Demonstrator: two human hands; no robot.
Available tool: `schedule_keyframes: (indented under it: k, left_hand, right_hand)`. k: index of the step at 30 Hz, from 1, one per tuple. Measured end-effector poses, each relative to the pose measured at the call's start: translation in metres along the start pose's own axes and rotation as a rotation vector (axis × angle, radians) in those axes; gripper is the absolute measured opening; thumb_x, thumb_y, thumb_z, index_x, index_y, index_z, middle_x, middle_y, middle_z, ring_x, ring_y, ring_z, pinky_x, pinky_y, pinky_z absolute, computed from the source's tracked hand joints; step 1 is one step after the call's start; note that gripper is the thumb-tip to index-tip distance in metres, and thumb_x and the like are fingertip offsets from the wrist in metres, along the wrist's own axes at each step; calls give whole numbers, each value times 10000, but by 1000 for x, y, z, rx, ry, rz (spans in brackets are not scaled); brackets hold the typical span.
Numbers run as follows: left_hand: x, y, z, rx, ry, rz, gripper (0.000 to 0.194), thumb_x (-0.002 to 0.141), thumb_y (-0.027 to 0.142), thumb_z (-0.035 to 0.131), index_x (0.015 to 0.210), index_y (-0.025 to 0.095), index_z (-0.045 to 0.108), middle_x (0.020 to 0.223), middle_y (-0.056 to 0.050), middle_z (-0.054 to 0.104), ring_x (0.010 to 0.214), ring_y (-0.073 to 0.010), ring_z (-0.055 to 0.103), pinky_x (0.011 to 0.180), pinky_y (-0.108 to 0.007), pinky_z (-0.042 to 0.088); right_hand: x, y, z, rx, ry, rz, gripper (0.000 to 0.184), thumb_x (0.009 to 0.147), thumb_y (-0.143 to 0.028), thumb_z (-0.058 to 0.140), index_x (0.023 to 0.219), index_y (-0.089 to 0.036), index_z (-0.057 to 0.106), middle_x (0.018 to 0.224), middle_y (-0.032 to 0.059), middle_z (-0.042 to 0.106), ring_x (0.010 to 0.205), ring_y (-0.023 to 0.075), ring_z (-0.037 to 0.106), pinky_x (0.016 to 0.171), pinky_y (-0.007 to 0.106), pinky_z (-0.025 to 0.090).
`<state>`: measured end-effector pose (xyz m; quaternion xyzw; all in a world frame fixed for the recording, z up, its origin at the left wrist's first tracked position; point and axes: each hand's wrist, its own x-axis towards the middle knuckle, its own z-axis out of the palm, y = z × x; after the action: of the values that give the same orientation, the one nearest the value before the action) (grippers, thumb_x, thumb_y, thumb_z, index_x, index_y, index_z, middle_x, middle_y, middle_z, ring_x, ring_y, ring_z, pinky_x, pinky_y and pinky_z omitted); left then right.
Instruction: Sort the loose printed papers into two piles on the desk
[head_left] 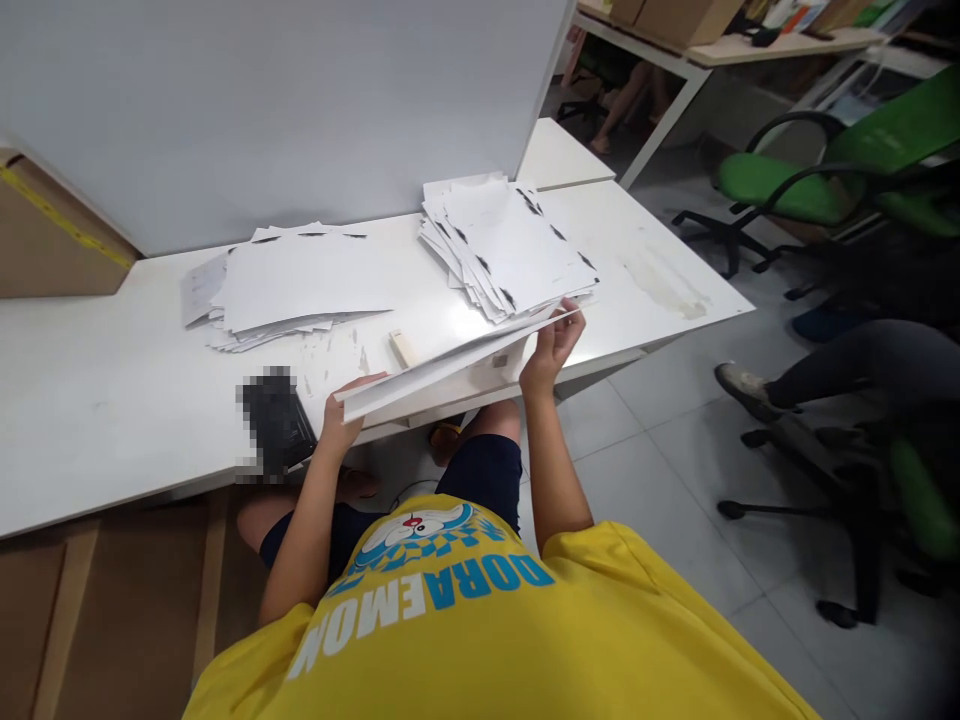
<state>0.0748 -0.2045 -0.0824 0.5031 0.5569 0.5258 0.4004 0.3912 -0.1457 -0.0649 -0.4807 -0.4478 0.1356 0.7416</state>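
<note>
The paper (450, 362) is white and thin. It is held up at both ends, tipped, over the near edge of the table (150, 390).

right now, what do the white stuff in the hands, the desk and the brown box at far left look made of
Held white material: probably paper, matte; its thin edges suggest that, though thin card is possible.
Desk: perhaps laminated board, smooth and slightly glossy, since light reflects off its white top.
Brown box: likely cardboard, dull and plain brown.
</note>
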Motion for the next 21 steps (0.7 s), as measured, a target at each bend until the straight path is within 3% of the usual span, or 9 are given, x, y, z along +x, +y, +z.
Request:
schedule_keyframes:
  k: [3, 6, 10, 13, 16, 19, 21]
  left_hand:
    - [0, 2, 4, 33, 4, -27, 538, 635, 641, 787, 839, 144, 756, 886, -120, 770, 1015, -335, 706, 985, -448, 551]
    - [-6, 7, 4, 26, 50, -78, 603, 632, 660, 791, 913, 130, 730, 846, -111, 757, 1031, -324, 700, 948, -414, 567]
    - [-18, 12, -3, 80, 153, -100, 498, 702, 545, 812, 961, 135, 697, 875, -111, 748, 1071, -296, 694, 936, -369, 572]
    - [-26, 16, -4, 101, 125, -101, 415, 677, 467, 850, 890, 150, 688, 838, -92, 740, 1067, -296, 695, 942, -364, 572]
    - [-25, 14, 2, 108, 111, -59, 374, 669, 477, 828, 809, 163, 681, 800, -76, 733, 1056, -311, 696, 992, -397, 556]
    - [-12, 4, 9, 130, 251, 62, 385, 748, 506, 720, 897, 151, 707, 918, -89, 748, 1048, -305, 698, 1037, -448, 531]
    - [-3, 0, 11, 125, 273, 104, 385, 734, 499, 716, 890, 147, 709, 935, -98, 746, 1034, -314, 697, 1029, -475, 535]
  right_hand:
    - [-13, 6, -3, 3, 5, 100, 546, 869, -700, 478, 1175, -248, 467, 1000, 56, 523, 985, 216, 595, 897, 402, 500]
    - [-23, 7, -10, 2, -45, 192, 471, 851, -683, 529, 1020, -244, 500, 856, -1, 496, 834, 172, 565, 790, 334, 500]
    - [-20, 0, -27, 29, -61, 189, 400, 817, -609, 626, 914, -243, 495, 786, -33, 483, 730, 130, 511, 693, 270, 462]
    - [-17, -7, -35, 14, -47, 191, 391, 797, -592, 645, 860, -242, 481, 744, -43, 467, 679, 121, 479, 650, 258, 436]
    - [-19, -11, -32, 47, -41, 245, 417, 782, -618, 631, 793, -248, 439, 675, -55, 416, 639, 124, 445, 617, 256, 419]
    - [-17, -9, -22, 148, -24, 238, 377, 820, -589, 614, 839, -250, 450, 730, -40, 455, 696, 136, 478, 673, 266, 442]
    - [-16, -8, -16, 200, -8, 200, 350, 840, -562, 616, 865, -251, 457, 779, -31, 479, 740, 141, 493, 731, 278, 454]
